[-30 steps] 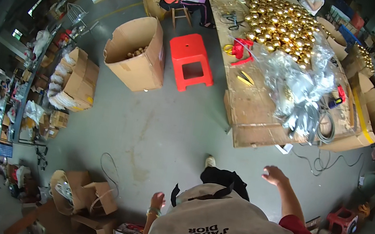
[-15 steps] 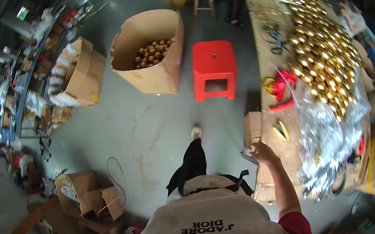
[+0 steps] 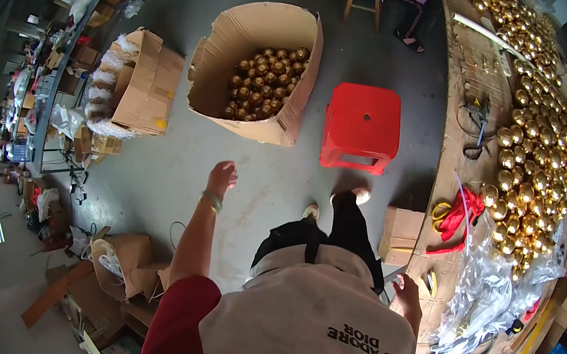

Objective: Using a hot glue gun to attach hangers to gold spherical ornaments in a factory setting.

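My left hand hangs over the grey floor with nothing in it, its fingers loosely spread. On that wrist is a greenish bracelet. My right hand is beside the near left edge of the wooden table, fingers apart and loosely curved, with no object seen in them. Closest to it are yellow-handled pliers on the table. A small cardboard box stands just ahead of it. The red plastic stool is in front of my feet. Left of the stool, a big open carton holds several gold balls.
Gold balls and clear plastic film cover the table's right side. Scissors lie by a red cloth. Another carton stands at left. A seated person is at the far end.
I have moved forward, closer to the stool and big carton. My left arm has come into view. My right hand has drawn back along the table edge from the small box.
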Available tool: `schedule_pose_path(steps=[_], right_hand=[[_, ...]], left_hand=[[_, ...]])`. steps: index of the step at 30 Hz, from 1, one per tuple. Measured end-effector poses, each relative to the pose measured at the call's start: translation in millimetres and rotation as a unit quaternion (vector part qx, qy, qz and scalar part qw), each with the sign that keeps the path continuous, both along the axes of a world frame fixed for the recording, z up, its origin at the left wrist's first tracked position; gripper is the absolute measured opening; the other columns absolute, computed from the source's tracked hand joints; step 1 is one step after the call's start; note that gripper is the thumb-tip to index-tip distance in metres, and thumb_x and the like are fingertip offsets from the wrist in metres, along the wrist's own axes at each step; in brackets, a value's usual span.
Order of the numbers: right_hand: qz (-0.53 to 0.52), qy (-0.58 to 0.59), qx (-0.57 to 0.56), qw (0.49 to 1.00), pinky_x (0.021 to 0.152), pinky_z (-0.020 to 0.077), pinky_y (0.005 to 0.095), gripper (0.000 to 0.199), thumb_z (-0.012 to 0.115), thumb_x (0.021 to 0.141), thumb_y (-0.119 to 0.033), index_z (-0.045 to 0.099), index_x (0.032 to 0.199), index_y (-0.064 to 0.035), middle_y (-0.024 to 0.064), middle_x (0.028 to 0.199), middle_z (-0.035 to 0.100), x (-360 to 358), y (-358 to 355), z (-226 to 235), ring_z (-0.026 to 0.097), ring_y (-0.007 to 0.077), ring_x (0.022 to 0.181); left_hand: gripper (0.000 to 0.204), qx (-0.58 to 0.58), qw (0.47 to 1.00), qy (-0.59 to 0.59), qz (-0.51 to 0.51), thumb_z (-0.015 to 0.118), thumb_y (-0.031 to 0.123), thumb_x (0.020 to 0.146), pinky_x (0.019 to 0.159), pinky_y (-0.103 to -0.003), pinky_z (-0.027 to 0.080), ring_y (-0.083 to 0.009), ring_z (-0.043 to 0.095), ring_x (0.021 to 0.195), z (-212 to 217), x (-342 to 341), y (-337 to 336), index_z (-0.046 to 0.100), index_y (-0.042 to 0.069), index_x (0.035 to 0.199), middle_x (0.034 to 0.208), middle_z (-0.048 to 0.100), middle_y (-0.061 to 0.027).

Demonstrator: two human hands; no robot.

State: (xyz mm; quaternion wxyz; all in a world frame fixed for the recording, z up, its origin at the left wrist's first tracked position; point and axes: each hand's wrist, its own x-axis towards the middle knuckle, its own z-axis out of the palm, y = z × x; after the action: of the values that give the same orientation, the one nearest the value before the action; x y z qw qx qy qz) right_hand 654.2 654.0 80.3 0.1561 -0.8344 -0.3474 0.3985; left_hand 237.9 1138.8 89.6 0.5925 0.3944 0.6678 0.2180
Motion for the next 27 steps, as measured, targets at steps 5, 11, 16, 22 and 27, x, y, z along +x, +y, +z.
schedule_pose_path(steps=[5,11,16,22,27], right_hand=[[-0.052,0.012,0.014,0.998,0.076,0.0506,0.0378,0.038,0.07,0.082,-0.023,0.059,0.114,-0.0061,0.0157,0.095,0.065,48.5,32.3,-16.7,0.063,0.0277,0.085],[-0.073,-0.016,-0.006,0.997,0.087,0.0479,0.0416,0.036,0.071,0.08,-0.023,0.061,0.109,-0.0054,0.0182,0.107,0.063,75.2,51.4,-37.4,0.059,0.035,0.103],[-0.121,0.004,-0.026,0.992,0.086,0.0477,0.0451,0.032,0.072,0.079,-0.027,0.064,0.102,-0.0075,0.0146,0.101,0.064,81.0,48.6,-33.7,0.06,0.0345,0.101],[-0.151,-0.021,-0.057,0.987,0.083,0.0507,0.0423,0.032,0.074,0.077,-0.027,0.065,0.101,-0.0072,0.015,0.099,0.067,71.2,55.7,-27.8,0.064,0.0319,0.095],[-0.148,0.032,-0.082,0.985,0.085,0.0498,0.0425,0.038,0.072,0.079,-0.032,0.064,0.106,-0.0068,0.0165,0.101,0.066,75.4,59.7,-29.6,0.063,0.0331,0.098]], left_hand=[[0.013,-0.064,0.992,-0.029,-0.103,0.055,0.019,0.092,0.046,-0.027,0.042,-0.0118,0.052,0.055,-39.8,68.5,-0.8,0.058,0.011,0.103,0.072,0.056,0.0008],[0.029,-0.081,0.901,-0.009,-0.426,0.056,0.018,0.094,0.073,-0.032,0.053,-0.018,0.063,0.088,-122.1,9.7,-52.4,0.056,0.005,0.12,0.106,0.066,-0.0056],[0.024,-0.234,0.9,0.149,-0.337,0.055,0.025,0.094,0.045,-0.027,0.042,-0.0129,0.055,0.058,-126.9,16.6,-13.1,0.059,0.011,0.113,0.071,0.056,-0.0034],[0.024,-0.18,0.951,0.098,-0.231,0.059,0.022,0.089,0.055,-0.031,0.051,-0.0147,0.054,0.064,-41.5,149.9,87.1,0.056,0.012,0.11,0.083,0.054,-0.0038],[0.03,-0.107,0.95,0.048,-0.29,0.062,0.025,0.089,0.064,-0.033,0.053,-0.0171,0.061,0.076,-32.7,242.9,117.5,0.056,0.014,0.117,0.091,0.06,-0.0028]])
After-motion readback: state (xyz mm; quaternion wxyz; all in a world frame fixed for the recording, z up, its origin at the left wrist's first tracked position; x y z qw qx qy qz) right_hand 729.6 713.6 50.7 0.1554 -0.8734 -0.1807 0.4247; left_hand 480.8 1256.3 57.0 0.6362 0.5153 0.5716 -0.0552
